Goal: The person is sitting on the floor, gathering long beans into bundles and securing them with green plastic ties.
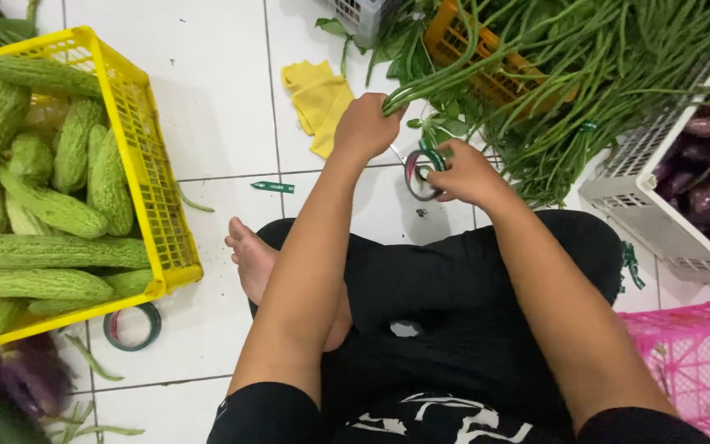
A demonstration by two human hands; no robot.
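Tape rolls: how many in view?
2. One tape roll is held by the right hand beside the long beans; another roll lies on the floor by the yellow crate. More may be hidden.

A bunch of long green beans (486, 62) sticks out over the white floor, its ends squeezed together. A green tape roll (421, 171) stands just below them.

1 head-worn camera looks steeply down from above the seated person's lap, facing forward over the crossed legs onto the white tiled floor (207, 74). It sits close: both forearms fill the centre, while a yellow crate (154, 189) and white crate (651, 197) are cut by the frame edges.
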